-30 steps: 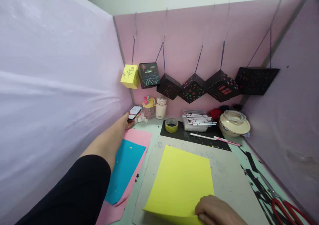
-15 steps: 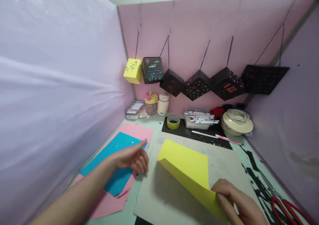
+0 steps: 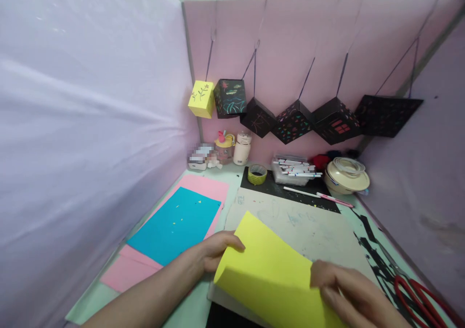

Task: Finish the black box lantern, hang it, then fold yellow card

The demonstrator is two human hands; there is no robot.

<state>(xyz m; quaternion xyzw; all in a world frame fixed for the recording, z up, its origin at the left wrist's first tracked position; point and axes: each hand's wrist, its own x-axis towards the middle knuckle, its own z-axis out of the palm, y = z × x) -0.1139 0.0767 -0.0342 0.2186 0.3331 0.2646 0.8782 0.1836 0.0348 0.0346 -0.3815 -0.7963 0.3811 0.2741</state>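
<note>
A sheet of yellow paper (image 3: pixel 269 265) is held up between both hands, its near part curving over. My left hand (image 3: pixel 218 250) grips the left edge, thumb on top and the fingers hidden behind the sheet. At the right edge, my right hand (image 3: pixel 345 289) is closed on the paper, slightly blurred. Beneath the sheet lies a pale grey board (image 3: pixel 319 226) with faint pencil marks. To the left, blue paper (image 3: pixel 174 226) rests on pink paper (image 3: pixel 207 185).
Red-handled scissors (image 3: pixel 417 294) lie at the right among black paper scraps (image 3: pixel 366 228). Behind the board are a tape roll (image 3: pixel 257 174), a box of markers (image 3: pixel 296 170), two pens and a lidded bowl (image 3: pixel 347 175). Decorated paper boxes (image 3: pixel 294 122) hang along the back wall.
My left hand has moved right and taken hold of the yellow paper's left edge. The sheet has shifted nearer and is more curved. The view has tilted a little.
</note>
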